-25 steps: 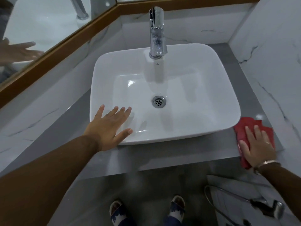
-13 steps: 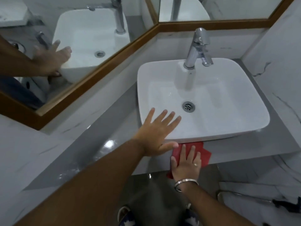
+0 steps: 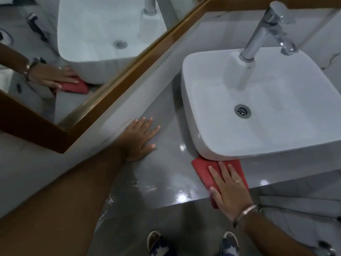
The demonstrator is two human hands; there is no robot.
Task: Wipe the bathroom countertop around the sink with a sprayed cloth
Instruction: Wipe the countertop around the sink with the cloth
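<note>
A white vessel sink [image 3: 267,108] with a chrome tap [image 3: 265,28] stands on the glossy grey countertop [image 3: 166,174]. A red cloth [image 3: 204,170] lies flat on the countertop under the sink's front left corner. My right hand [image 3: 228,189] presses flat on the cloth, fingers spread, its thumb over the counter's front edge. My left hand [image 3: 138,137] rests flat on the bare countertop left of the sink, beside the white backsplash, holding nothing.
A wood-framed mirror [image 3: 83,52] runs along the left wall and reflects the sink, cloth and hand. Wet streaks [image 3: 140,187] shine on the counter near its front edge. My shoes [image 3: 158,244] stand on the floor below. A hose [image 3: 299,211] hangs at right.
The right hand has slid the red cloth leftward along the front of the counter, from the sink's right side to its front left corner. The left hand left the sink rim and now lies on the counter.
</note>
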